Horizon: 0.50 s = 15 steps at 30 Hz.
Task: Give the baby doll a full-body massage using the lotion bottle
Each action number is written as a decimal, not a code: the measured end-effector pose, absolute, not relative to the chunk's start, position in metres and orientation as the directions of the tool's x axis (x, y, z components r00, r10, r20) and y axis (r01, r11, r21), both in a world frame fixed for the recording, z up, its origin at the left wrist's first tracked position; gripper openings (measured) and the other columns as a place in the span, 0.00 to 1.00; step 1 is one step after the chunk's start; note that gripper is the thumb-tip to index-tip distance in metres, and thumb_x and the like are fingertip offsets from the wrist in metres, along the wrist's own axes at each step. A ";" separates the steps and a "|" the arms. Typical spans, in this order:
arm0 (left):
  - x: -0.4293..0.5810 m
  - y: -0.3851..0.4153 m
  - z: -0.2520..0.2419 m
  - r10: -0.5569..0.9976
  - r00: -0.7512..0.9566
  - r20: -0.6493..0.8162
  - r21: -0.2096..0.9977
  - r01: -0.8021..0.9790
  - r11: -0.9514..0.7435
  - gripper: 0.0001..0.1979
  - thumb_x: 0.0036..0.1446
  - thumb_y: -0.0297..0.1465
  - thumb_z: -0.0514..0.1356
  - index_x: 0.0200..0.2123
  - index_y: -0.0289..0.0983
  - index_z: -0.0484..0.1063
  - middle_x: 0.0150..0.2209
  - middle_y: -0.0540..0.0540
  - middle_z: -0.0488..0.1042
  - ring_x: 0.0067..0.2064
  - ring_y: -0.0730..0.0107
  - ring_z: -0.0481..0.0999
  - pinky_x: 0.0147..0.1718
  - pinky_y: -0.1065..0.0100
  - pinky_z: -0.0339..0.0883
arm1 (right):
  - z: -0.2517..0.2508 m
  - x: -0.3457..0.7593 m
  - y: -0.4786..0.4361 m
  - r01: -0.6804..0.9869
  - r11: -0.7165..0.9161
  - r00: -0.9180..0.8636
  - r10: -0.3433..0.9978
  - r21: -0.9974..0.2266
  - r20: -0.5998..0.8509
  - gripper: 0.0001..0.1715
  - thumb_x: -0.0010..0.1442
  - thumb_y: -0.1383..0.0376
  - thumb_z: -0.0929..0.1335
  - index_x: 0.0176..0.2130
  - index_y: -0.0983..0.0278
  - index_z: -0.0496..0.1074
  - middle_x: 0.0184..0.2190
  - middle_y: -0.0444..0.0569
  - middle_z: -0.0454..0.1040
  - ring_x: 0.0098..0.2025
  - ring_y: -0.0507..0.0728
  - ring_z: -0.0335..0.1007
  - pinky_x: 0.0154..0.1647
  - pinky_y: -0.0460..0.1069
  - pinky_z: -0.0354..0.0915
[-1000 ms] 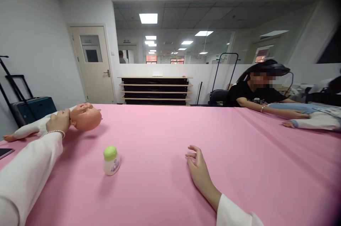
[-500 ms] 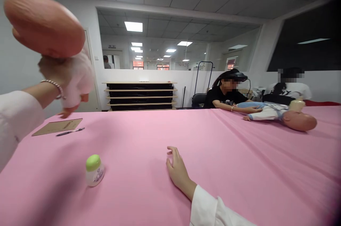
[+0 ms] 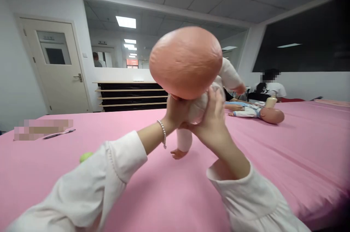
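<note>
The doll [image 3: 187,61] hangs over the middle of the table [image 3: 169,199], head nearest! Left hand [image 3: 177,111] grips just below that head, fingertips hidden; right hand [image 3: 213,117], fingers half-curled, clasps the right side. Best kept level, both palms sharing the weight.

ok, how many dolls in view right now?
2. One doll is held up between the left hand and right hand; the other doll lies farther right on the pink cloth. The raised one hides part of the scene behind it.
</note>
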<state>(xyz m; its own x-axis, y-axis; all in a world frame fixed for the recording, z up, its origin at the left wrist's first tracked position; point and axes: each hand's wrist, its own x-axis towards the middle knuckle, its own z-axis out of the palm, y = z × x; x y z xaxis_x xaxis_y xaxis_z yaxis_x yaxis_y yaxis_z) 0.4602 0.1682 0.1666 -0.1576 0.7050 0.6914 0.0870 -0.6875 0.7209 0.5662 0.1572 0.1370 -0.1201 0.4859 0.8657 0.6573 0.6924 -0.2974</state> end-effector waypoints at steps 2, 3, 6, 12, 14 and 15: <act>0.482 0.164 0.152 0.784 -0.063 0.618 0.781 -0.065 -0.621 0.10 0.52 0.28 0.59 0.39 0.31 0.69 0.45 0.41 0.71 0.50 0.62 0.66 0.49 0.66 0.59 | 0.134 0.587 0.157 0.741 0.598 -0.088 0.538 -0.306 0.839 0.68 0.36 0.48 0.73 0.62 0.63 0.34 0.62 0.57 0.30 0.63 0.72 0.26 0.58 0.69 0.37; 0.490 0.163 0.147 0.806 0.022 0.592 0.793 -0.193 -0.578 0.12 0.53 0.28 0.59 0.42 0.31 0.68 0.48 0.40 0.70 0.52 0.63 0.65 0.50 0.67 0.59 | 0.132 0.597 0.155 0.780 0.542 -0.058 0.562 -0.314 0.825 0.71 0.34 0.48 0.73 0.63 0.63 0.34 0.62 0.57 0.31 0.63 0.73 0.28 0.58 0.69 0.37; 0.510 0.162 0.134 0.739 0.331 0.587 0.770 -0.509 -0.384 0.17 0.57 0.30 0.55 0.50 0.34 0.64 0.56 0.40 0.62 0.56 0.65 0.61 0.53 0.67 0.56 | 0.132 0.624 0.146 0.847 0.391 0.063 0.599 -0.361 0.798 0.68 0.35 0.50 0.73 0.63 0.63 0.36 0.60 0.59 0.45 0.61 0.72 0.42 0.57 0.67 0.46; 0.538 0.179 0.115 0.742 0.529 0.412 0.886 -0.421 -0.192 0.23 0.58 0.40 0.52 0.53 0.34 0.61 0.55 0.37 0.62 0.57 0.54 0.59 0.54 0.55 0.54 | 0.147 0.666 0.153 0.835 0.306 0.222 0.573 -0.457 0.789 0.48 0.41 0.59 0.71 0.59 0.58 0.53 0.48 0.54 0.66 0.46 0.64 0.64 0.44 0.57 0.61; 0.544 0.183 0.109 0.750 0.551 0.365 0.912 -0.376 -0.167 0.25 0.58 0.42 0.50 0.55 0.36 0.59 0.57 0.40 0.60 0.58 0.55 0.58 0.53 0.57 0.55 | 0.153 0.677 0.168 0.802 0.343 0.215 0.598 -0.489 0.772 0.37 0.42 0.64 0.70 0.53 0.59 0.62 0.41 0.50 0.70 0.41 0.59 0.67 0.41 0.52 0.62; 0.546 0.182 0.106 0.760 0.554 0.340 0.927 -0.332 -0.173 0.24 0.59 0.41 0.50 0.56 0.37 0.58 0.57 0.41 0.60 0.58 0.56 0.58 0.52 0.58 0.57 | 0.157 0.683 0.178 0.777 0.367 0.192 0.635 -0.511 0.749 0.31 0.43 0.66 0.69 0.49 0.61 0.66 0.38 0.49 0.71 0.38 0.56 0.67 0.39 0.50 0.61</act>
